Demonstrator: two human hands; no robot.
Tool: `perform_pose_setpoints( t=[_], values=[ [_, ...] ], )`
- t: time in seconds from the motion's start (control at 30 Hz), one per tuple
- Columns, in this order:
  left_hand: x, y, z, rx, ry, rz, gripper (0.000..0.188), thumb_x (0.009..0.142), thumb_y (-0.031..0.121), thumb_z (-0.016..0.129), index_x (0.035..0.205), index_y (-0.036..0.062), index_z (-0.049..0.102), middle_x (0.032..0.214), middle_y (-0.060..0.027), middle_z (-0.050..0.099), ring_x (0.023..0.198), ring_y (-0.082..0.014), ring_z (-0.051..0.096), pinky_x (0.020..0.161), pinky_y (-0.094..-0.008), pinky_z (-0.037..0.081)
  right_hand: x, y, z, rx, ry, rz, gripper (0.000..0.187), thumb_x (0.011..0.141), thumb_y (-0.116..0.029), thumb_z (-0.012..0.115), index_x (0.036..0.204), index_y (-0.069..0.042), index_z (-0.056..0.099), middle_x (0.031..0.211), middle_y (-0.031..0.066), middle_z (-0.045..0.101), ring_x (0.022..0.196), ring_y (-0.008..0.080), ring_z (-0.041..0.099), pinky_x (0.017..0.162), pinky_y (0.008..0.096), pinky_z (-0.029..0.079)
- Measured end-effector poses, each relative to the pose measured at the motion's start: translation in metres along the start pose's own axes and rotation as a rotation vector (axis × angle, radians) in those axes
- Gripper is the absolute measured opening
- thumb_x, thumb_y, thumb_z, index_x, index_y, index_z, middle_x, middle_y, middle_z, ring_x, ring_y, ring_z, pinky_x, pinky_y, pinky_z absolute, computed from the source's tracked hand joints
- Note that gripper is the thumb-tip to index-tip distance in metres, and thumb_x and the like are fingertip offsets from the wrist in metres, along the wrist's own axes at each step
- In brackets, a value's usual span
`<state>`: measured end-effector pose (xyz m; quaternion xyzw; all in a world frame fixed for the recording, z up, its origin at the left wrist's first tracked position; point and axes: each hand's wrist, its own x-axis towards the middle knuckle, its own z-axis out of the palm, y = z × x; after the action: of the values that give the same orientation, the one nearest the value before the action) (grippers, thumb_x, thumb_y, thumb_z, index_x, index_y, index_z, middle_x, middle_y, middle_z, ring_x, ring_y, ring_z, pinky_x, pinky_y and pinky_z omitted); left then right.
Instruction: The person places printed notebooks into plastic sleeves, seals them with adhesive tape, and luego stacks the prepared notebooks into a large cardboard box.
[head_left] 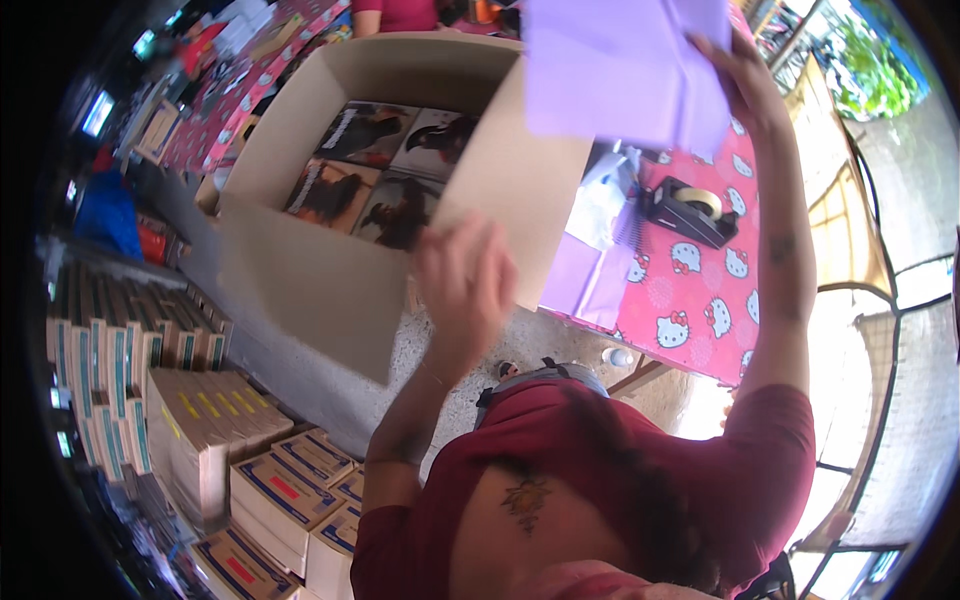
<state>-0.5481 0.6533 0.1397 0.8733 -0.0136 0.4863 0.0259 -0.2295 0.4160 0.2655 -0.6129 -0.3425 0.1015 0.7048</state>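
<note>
A large open cardboard carton point(480, 190) stands in front of me with its flaps up. Inside lie several flat boxes point(327, 192) printed with dark pictures, side by side. My right hand point(745, 85) is raised at the upper right, gripping a lilac sheet point(625, 70) by its right edge. The sheet hangs over the carton's right flap and part of the table. At the carton's near right corner is my left hand point(467, 275), smeared by motion; whether its fingers hold or touch the cardboard I cannot make out.
A pink patterned tablecloth point(690, 330) covers the table at right, bearing a black tape dispenser point(693, 212) and more lilac sheets point(585, 280). Stacked brown cartons point(280, 500) and upright flattened boxes point(110, 370) fill the lower left. Another person point(395, 15) is beyond the carton.
</note>
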Motion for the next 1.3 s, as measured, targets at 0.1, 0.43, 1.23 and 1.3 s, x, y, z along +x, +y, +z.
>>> perform_pose_setpoints(
  t=[0.1, 0.43, 1.23, 1.3],
  values=[
    [-0.054, 0.086, 0.041, -0.707, -0.348, -0.029, 0.035, 0.079, 0.011, 0.072, 0.111, 0.0019, 0.063, 0.106, -0.0124, 0.062, 0.093, -0.0316, 0.061, 0.084, -0.0433, 0.05, -0.131, 0.042, -0.078, -0.042, 0.211, 0.18, 0.052, 0.091, -0.002, 0.066, 0.138, 0.003, 0.045, 0.126, 0.011, 0.06, 0.111, 0.0174, 0.06, 0.098, 0.0325, 0.049],
    [-0.16, 0.128, 0.208, -0.102, -0.771, 0.031, 0.038, 0.085, 0.02, 0.067, 0.109, -0.0095, 0.061, 0.097, -0.024, 0.066, 0.085, -0.0349, 0.066, 0.063, -0.0478, 0.057, -0.429, 0.123, -0.1, 0.041, 0.497, 0.831, 0.052, 0.084, -0.001, 0.072, 0.129, 0.005, 0.049, 0.111, 0.0124, 0.064, 0.096, 0.0182, 0.065, 0.085, 0.0303, 0.055],
    [0.007, 0.09, 0.175, -0.286, -1.146, -0.225, 0.031, 0.08, 0.027, 0.061, 0.096, 0.003, 0.071, 0.087, -0.0221, 0.069, 0.084, -0.0404, 0.068, 0.077, -0.0467, 0.053, -0.261, 0.266, 0.086, -0.099, 0.6, 0.907, 0.055, 0.077, -0.012, 0.079, 0.124, 0.0, 0.053, 0.107, 0.0195, 0.068, 0.089, 0.0281, 0.07, 0.078, 0.0382, 0.058],
    [-0.016, 0.09, 0.174, -0.381, -1.283, -0.153, 0.039, 0.086, 0.041, 0.064, 0.098, 0.0044, 0.071, 0.092, -0.0179, 0.071, 0.085, -0.0334, 0.069, 0.075, -0.0449, 0.05, -0.263, 0.281, 0.081, -0.166, 0.597, 0.814, 0.054, 0.078, -0.02, 0.078, 0.122, 0.001, 0.054, 0.106, 0.0196, 0.069, 0.096, 0.0282, 0.069, 0.082, 0.0409, 0.055]
  ],
)
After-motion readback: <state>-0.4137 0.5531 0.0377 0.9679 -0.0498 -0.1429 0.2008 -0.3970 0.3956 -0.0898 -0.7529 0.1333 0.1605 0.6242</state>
